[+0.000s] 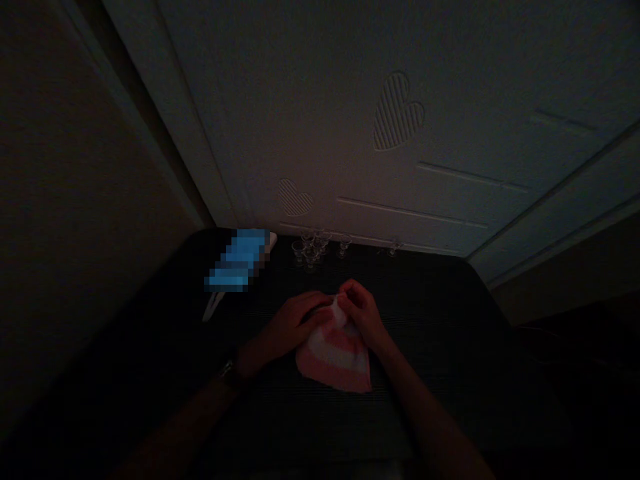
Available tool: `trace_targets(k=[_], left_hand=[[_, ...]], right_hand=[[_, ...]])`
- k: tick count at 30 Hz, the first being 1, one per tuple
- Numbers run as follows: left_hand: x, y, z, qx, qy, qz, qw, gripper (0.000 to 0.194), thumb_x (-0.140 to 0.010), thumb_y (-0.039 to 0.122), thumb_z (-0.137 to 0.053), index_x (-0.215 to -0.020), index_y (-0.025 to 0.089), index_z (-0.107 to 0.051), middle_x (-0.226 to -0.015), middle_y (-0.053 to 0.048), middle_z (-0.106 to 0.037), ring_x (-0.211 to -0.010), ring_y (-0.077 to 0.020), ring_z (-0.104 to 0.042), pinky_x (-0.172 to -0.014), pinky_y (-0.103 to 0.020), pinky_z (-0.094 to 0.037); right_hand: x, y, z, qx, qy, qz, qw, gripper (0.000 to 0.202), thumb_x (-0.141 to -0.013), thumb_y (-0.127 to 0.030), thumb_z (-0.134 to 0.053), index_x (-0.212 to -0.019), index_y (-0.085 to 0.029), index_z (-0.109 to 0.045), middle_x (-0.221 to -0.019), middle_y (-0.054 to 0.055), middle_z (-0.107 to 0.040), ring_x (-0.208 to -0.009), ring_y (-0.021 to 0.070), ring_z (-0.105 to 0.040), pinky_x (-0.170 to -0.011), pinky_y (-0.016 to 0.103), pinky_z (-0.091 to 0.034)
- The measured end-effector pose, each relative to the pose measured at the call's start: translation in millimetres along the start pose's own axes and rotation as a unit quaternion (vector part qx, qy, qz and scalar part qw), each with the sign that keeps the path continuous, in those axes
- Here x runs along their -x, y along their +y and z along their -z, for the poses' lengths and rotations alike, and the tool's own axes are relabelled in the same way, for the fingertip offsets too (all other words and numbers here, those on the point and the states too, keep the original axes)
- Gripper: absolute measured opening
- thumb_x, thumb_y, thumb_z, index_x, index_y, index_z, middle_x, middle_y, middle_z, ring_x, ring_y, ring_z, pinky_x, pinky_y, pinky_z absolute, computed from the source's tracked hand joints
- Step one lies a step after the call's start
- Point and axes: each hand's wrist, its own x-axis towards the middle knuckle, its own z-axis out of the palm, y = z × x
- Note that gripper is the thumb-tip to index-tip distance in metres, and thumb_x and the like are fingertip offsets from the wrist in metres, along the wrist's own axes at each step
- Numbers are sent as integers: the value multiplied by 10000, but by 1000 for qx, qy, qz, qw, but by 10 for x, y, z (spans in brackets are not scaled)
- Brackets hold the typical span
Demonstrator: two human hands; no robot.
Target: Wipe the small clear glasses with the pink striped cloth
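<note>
A pink and white striped cloth [338,358] hangs down from between my two hands over the dark table. My right hand [364,315] pinches its upper end, thumb and fingers closed together. From the other side, my left hand [295,325] has its fingers bent around the cloth's upper left edge. It is too dark to tell whether anything is inside the cloth. Beyond my hands stands a cluster of several small stemmed glasses [311,252]. A single glass [344,246] is just right of them, and another small glass object [395,249] lies farther right.
A device with a blurred blue screen [239,259] rests at the table's back left, a pale strip [214,305] below it. The dark table [430,373] meets a pale wall panel [300,120] with raised hearts. The room is very dim.
</note>
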Motion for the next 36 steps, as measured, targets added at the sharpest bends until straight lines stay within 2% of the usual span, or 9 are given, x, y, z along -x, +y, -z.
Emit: trace_targets(k=[6, 9, 12, 16, 22, 26, 30, 36], left_hand=[[-5, 13, 0, -5, -1, -2, 1000, 255, -873, 324, -429, -1032, 189, -576, -1007, -44, -618, -914, -171, -571, -840, -288, -442], [-16, 27, 6, 3, -2, 9, 1000, 241, -874, 325, -419, -983, 183, -582, -965, -41, -625, -882, -166, -575, -812, -279, -450], [-26, 39, -7, 6, 13, 15, 1000, 235, -871, 322, -424, -972, 183, -584, -975, -37, -627, -891, -164, -573, -816, -270, -440], [-32, 55, -27, 9, 32, 41, 999, 252, -879, 339, -405, -935, 177, -588, -931, -32, -629, -856, -160, -572, -793, -270, -430], [-42, 84, -3, 13, 44, 82, 996, 317, -894, 372, -353, -836, 160, -583, -798, -23, -608, -726, -147, -544, -683, -260, -422], [-47, 91, -5, 17, 59, 85, 994, 323, -890, 373, -356, -771, 160, -568, -735, -7, -588, -678, -136, -522, -636, -248, -403], [-48, 94, -5, 30, 68, 86, 994, 318, -887, 371, -366, -747, 158, -557, -720, 1, -578, -661, -129, -517, -621, -239, -393], [-39, 105, 16, 64, 56, 82, 993, 300, -888, 368, -371, -822, 150, -566, -769, -5, -589, -710, -137, -535, -651, -239, -405]], right_hand=[[15, -32, -29, 39, 3, 22, 999, 155, -797, -359, -528, -803, -206, -502, -726, -23, -449, -626, 104, -423, -537, 206, -336], [20, -48, -38, 90, 50, 49, 993, 132, -794, -306, -537, -878, -217, -487, -798, -15, -473, -709, 115, -457, -616, 218, -374], [23, -50, -30, 167, 95, 80, 978, 155, -777, -270, -559, -888, -219, -465, -788, -23, -469, -726, 118, -462, -661, 231, -381], [34, -38, -39, 252, 75, 102, 959, 46, -818, -245, -498, -808, -206, -474, -741, -22, -475, -690, 120, -460, -638, 242, -369], [83, -87, -65, 311, 76, 163, 933, 91, -854, -235, -430, -834, -202, -512, -811, 27, -506, -780, 159, -480, -712, 297, -384], [113, -113, -59, 336, 39, 204, 919, 119, -848, -230, -436, -917, -203, -529, -906, 55, -516, -874, 187, -481, -781, 343, -392], [102, -102, -58, 342, 19, 212, 915, 164, -841, -236, -463, -992, -205, -519, -966, 63, -518, -929, 194, -480, -828, 356, -397], [98, -122, -49, 337, 1, 214, 917, 297, -843, -269, -480, -1137, -227, -482, -1059, 65, -538, -990, 203, -488, -862, 375, -401]])
